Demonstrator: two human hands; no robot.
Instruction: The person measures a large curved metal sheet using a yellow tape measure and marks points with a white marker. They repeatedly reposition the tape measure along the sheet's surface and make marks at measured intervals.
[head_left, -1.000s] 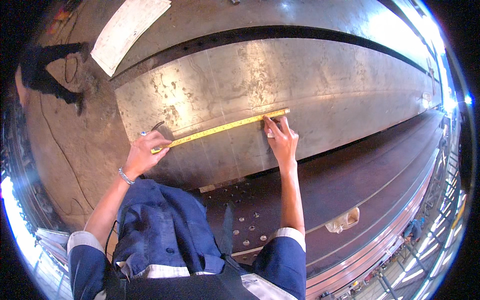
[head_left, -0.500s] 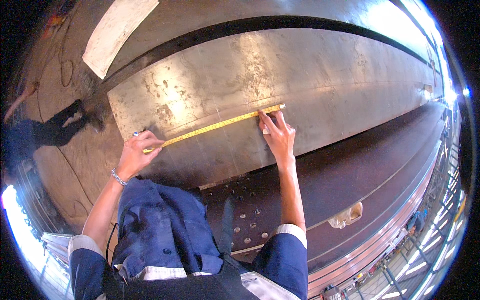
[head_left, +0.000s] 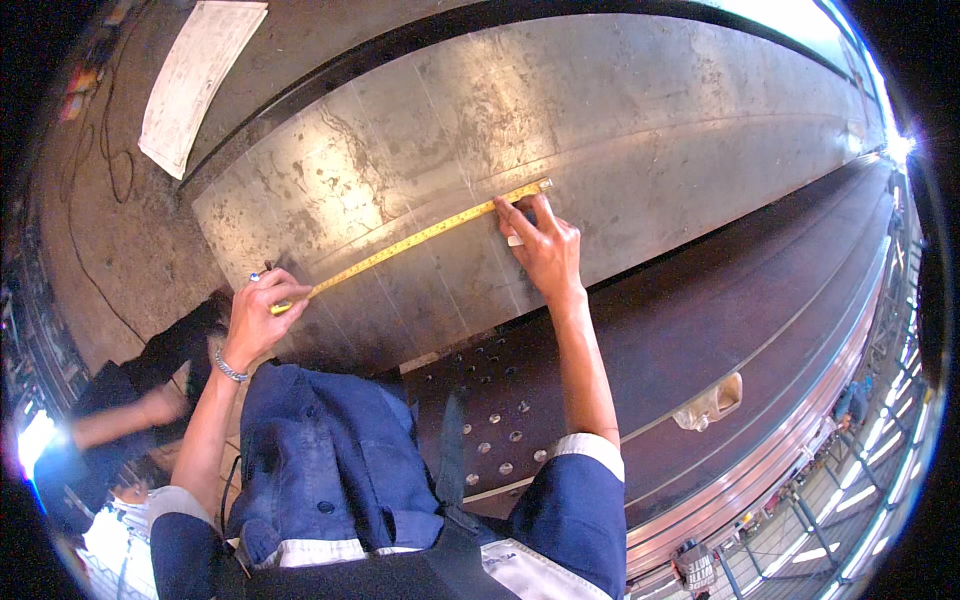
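Note:
A yellow tape measure (head_left: 420,236) is stretched across a long grey metal plate (head_left: 640,140), slanting up to the right. My left hand (head_left: 262,318), with a ring and a chain bracelet, pinches the tape's left part. A short yellow bit (head_left: 281,308) shows below those fingers. My right hand (head_left: 548,252) grips the tape near its metal end hook (head_left: 545,184), fingertips down at the plate. A small white piece (head_left: 515,240), perhaps chalk, sits between that hand's fingers. Thin pale lines cross the plate near the tape.
A marked white sheet (head_left: 195,85) lies beyond the plate at upper left, with cables near it. On the near side runs a dark reddish beam (head_left: 680,340) with round holes, and a translucent plastic container (head_left: 710,403) on it. Another person's blurred arm (head_left: 130,415) is at left.
The view has shifted, so plate and tape sit slightly higher and left. Both hands keep their hold on the tape. The other person has come closer at lower left.

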